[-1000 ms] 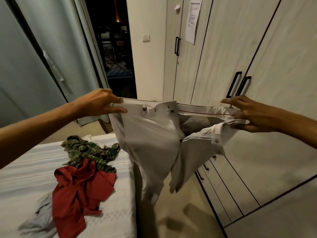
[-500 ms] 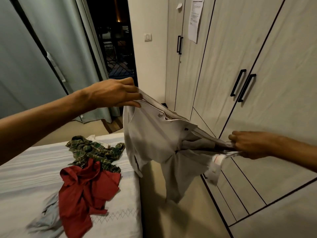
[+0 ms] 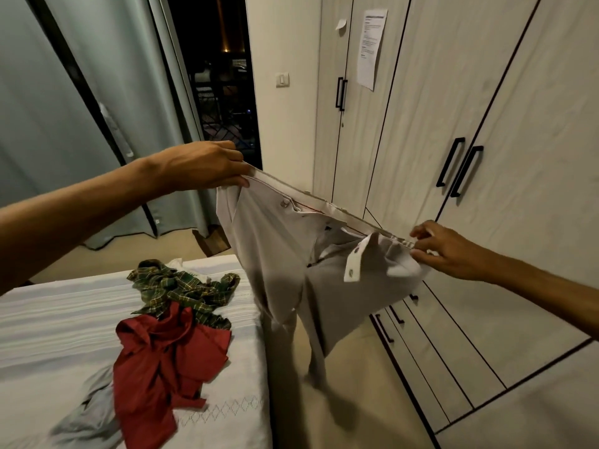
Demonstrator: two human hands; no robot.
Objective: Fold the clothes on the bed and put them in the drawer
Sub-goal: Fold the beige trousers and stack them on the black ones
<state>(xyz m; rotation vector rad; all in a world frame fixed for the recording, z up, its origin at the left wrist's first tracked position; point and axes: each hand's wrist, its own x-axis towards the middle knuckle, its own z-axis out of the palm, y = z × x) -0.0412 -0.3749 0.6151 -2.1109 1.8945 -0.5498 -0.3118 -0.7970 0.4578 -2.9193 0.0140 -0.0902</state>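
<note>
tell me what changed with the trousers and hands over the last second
The right hand dropped from level with the left hand, then rose partway, so the beige trousers hang from a slanted waistband. Both hands kept their grip. The red shirt and plaid shirt stayed on the bed.

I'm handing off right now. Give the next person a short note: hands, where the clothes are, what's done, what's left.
Left hand and right hand each pinch the waistband of the beige trousers, which hang unfolded over the floor beside the bed.
Green plaid shirt, red shirt and grey garment lie crumpled on the bed.
Done: nothing folded yet.
Left: fold all four, then put them in the drawers, which are closed.
</note>
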